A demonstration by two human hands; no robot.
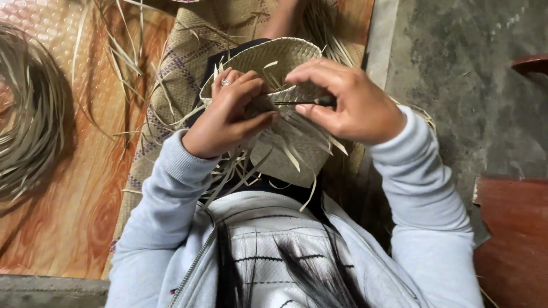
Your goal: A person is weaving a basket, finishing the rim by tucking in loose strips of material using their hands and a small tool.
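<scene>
A half-woven straw basket [279,63] rests on the person's lap in the middle of the view, its finished rim pointing to twelve o'clock and loose strips [291,151] trailing from its open weave toward six o'clock. The left hand [231,114], at nine o'clock of the basket, clamps the woven edge between thumb and curled fingers; a ring shows on one finger. The right hand [348,100], at three o'clock, pinches a thin dark tool [302,103] that points left into the weave, its tip close to the left thumb. Under the basket lies a woven mat [171,91] with purple lines. At nine o'clock a coil of dry strips [28,114] sits on orange patterned flooring [68,217]. At three o'clock is grey concrete [456,85], with a reddish wooden piece [514,234] toward four o'clock.
</scene>
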